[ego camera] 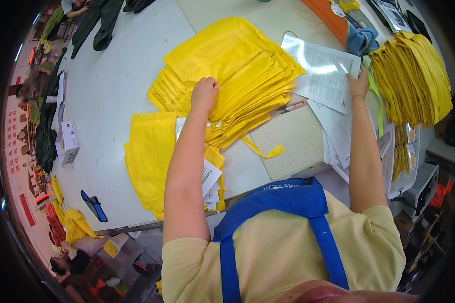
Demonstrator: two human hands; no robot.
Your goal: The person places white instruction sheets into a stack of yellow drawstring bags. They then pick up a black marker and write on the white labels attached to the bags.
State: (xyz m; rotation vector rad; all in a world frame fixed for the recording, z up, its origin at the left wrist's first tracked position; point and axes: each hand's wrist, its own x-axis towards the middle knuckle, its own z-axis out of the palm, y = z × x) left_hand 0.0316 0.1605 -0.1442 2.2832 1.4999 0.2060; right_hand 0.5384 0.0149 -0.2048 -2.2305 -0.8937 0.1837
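A fanned stack of folded yellow garments (246,72) lies on the worktable in front of me. My left hand (205,92) rests on its near left part with the fingers curled; whether cloth is between them is not plain. My right hand (358,83) pinches the right edge of a glossy printed sheet (322,68). Under that sheet, more printed papers (335,132) overlap at the table's edge. A second yellow pile (149,151) with printed tags (210,176) lies nearer, partly hidden by my left forearm. Small red-handled thread snips (292,107) lie between the stack and the papers.
Another tall yellow stack (413,79) stands at the right, above white plastic baskets (404,181). Dark green garments (100,22) lie at the far left. A white box (69,142) and a blue-edged item (93,206) are on the left side. Several people work beyond the table.
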